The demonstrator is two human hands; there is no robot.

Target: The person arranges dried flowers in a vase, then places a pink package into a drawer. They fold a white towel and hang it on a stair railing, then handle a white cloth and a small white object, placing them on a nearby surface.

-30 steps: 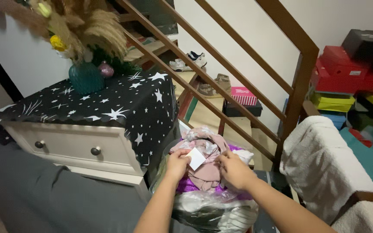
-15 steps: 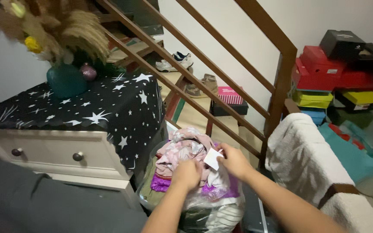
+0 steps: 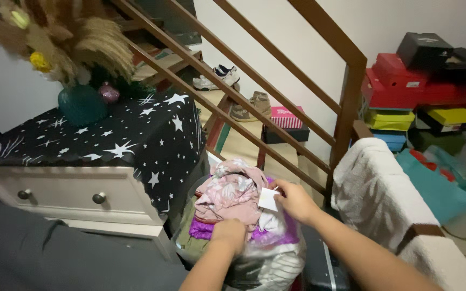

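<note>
A white dresser (image 3: 71, 196) under a starred black cloth (image 3: 120, 137) bears a teal vase (image 3: 81, 105) of dried grasses, with a brown stair rail (image 3: 346, 81), shoes (image 3: 217, 78), stacked coloured shoeboxes (image 3: 422, 91) and a white fleecy chair (image 3: 378, 194) beyond.

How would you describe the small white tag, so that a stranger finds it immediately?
Below the wooden stair railing stands a clear plastic bag full of clothes. On top, the right hand pinches a small white tag: the only flat, plain white square among soft pink and purple fabrics.
</note>
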